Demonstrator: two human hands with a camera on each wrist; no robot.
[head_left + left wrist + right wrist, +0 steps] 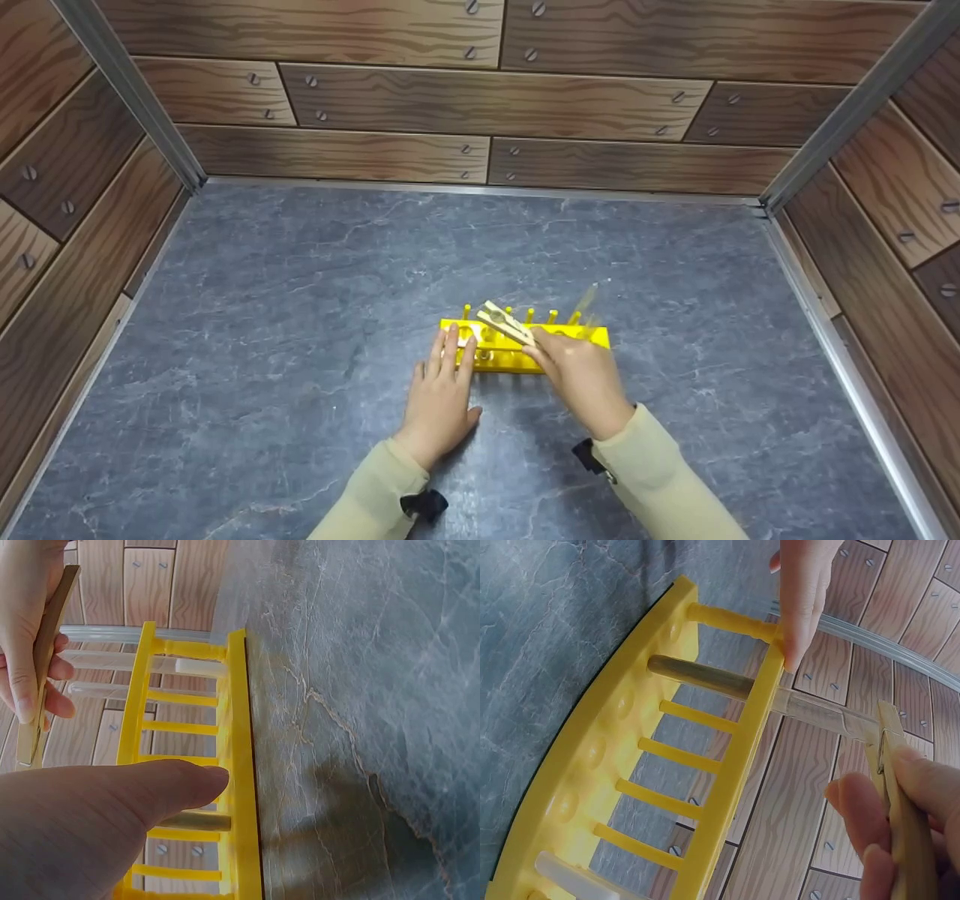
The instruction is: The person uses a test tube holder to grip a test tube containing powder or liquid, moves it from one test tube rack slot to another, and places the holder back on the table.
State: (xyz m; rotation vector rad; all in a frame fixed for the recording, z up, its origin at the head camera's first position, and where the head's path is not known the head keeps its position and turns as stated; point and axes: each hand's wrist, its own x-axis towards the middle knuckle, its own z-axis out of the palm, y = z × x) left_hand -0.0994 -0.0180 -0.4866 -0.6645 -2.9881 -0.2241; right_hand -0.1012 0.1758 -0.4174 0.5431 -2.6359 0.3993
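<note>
A yellow test tube rack [510, 366] stands on the grey marbled surface. Straight fingers of my left hand [439, 401] rest on its left end, the thumb lower along the front. My right hand [589, 375] grips a wooden test tube clamp [506, 322] over the rack. In the right wrist view, the clamp's jaws are at the mouth of a glass test tube [705, 677] with dark contents in its lower part. This tube sits upright in the rack near the left hand. At the rack's other end stands a tube with white contents [199, 667].
Another clear tube [97, 691] leans at the rack's right end. Yellow pegs [531, 315] line the rack's back edge. Wood-patterned walls [480, 97] with metal edging enclose the surface at the back and both sides.
</note>
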